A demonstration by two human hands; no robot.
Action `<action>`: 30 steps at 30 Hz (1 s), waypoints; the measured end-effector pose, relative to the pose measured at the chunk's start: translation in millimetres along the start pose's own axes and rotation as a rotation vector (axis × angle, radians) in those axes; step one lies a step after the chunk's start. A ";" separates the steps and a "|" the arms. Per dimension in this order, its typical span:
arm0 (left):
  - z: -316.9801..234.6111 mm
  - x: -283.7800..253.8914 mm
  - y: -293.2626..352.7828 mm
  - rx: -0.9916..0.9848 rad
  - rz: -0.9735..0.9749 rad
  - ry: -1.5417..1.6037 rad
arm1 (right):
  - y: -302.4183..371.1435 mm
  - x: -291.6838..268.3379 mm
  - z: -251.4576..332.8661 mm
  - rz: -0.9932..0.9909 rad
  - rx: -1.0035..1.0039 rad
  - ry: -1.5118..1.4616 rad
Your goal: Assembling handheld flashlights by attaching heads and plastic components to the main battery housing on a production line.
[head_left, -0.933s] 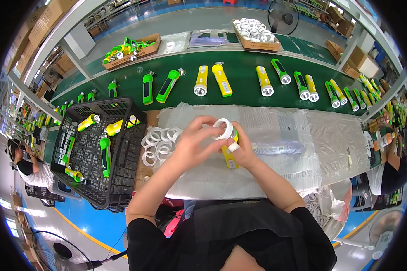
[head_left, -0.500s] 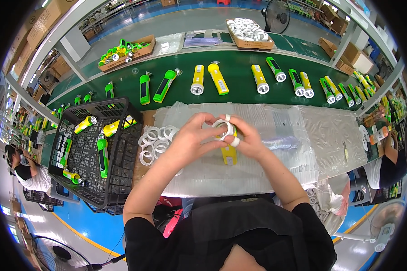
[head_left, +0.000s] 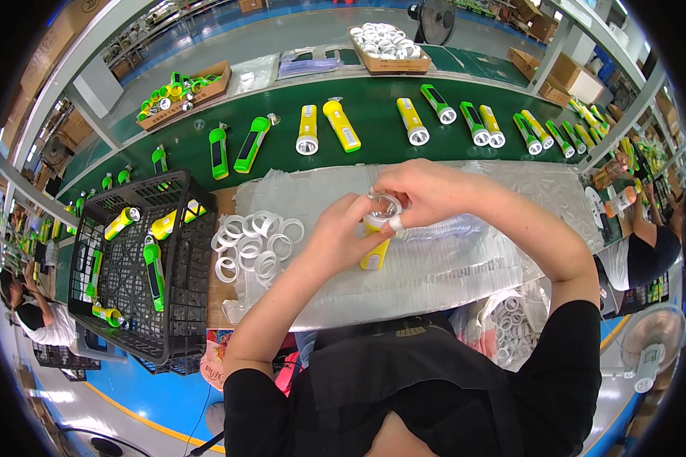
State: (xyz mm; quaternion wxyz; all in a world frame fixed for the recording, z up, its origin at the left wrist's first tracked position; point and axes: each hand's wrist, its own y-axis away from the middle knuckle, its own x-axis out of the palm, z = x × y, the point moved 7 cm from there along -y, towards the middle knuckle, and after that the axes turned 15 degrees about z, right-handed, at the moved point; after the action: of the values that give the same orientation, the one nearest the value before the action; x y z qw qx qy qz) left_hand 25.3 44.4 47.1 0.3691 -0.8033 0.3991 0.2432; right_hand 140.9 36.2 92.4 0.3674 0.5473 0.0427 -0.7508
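Observation:
A yellow flashlight [head_left: 373, 257] stands roughly upright on the work mat, with a white-and-clear ring [head_left: 385, 207] at its top end. Thumb and fingers of my left hand [head_left: 343, 234] are closed around the flashlight's head from the left. From the right, my right hand [head_left: 421, 190] curls over the far side of the ring, thumb at its near side and white bands on the fingers. My fingers partly hide the ring and the flashlight's head. Left of my hands lies a loose pile of white rings [head_left: 251, 245].
A black crate [head_left: 177, 305] holding several flashlights stands at the left. Beyond the mat [head_left: 320, 293], flashlights lie along a green conveyor [head_left: 381, 114]. A carton of white rings [head_left: 391, 64] and a carton of green parts [head_left: 177, 114] sit behind it. Stacked clear discs [head_left: 446, 229] lie right of my hands.
My right hand has turned over the ring, and its elbow has swung outward and up. My left hand keeps its grip near the flashlight's head. The whole view has shifted slightly.

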 end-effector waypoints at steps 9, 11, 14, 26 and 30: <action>1.0 0.4 0.6 -0.020 -0.054 -0.026 | 0.1 5.0 -11.1 -0.159 0.046 -0.077; 2.0 0.1 4.5 -0.020 -0.058 -0.032 | -2.3 7.5 -1.0 -0.101 -0.035 -0.080; 1.0 1.6 4.8 0.008 -0.045 -0.019 | 0.9 9.3 -1.4 -0.038 0.396 0.009; 15.1 15.4 11.8 0.010 0.219 0.359 | 51.2 8.3 16.4 -0.478 -0.111 -0.034; -21.0 55.8 37.0 -0.311 0.997 1.091 | 72.7 8.7 58.2 -0.541 -0.356 0.249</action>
State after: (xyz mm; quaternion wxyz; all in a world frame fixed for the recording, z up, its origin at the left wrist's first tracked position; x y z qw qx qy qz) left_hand 28.4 -13.0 6.9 -0.1525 -0.5767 0.8026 0.0026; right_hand 137.2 -48.2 132.7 0.2368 0.5309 0.3609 -0.7293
